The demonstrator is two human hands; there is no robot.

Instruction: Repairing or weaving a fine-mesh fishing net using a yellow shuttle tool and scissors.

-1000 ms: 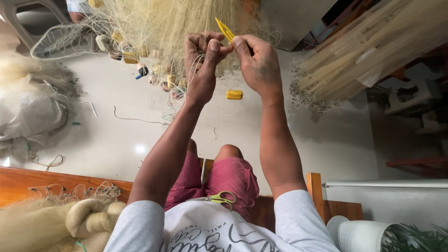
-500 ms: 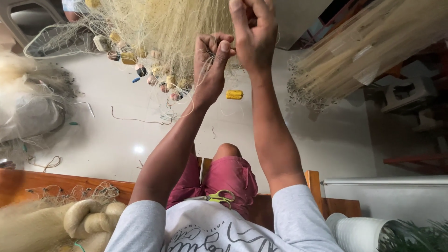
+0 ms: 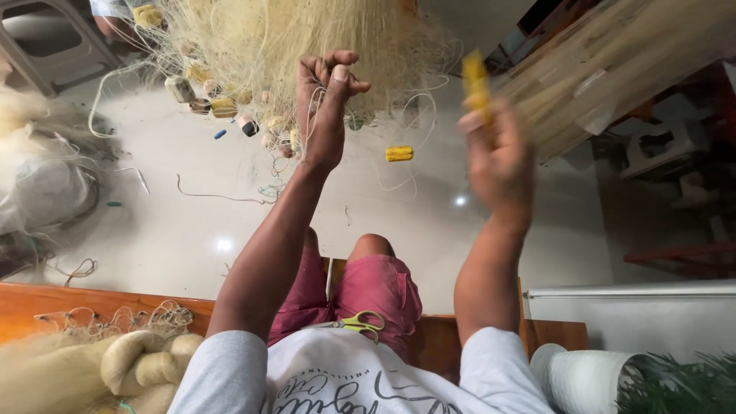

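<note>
Fishing net (image 3: 253, 46) hangs upper left to top centre: light, limp, snag-prone mesh, likely slides through a loose grip. Left hand (image 3: 326, 107), top centre, fingers pinched shut on its strands; best held there at a bunched edge. Right hand (image 3: 498, 157), upper right, blurred, fingers closed on a yellow netting needle (image 3: 475, 80).

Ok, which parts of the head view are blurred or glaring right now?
Head view: the right hand and the yellow tool it holds are smeared by motion blur; the left hand, pinching the fishing net, is sharp; small bright glare spots sit on the glossy floor; wide-angle bending at the edges.
</note>
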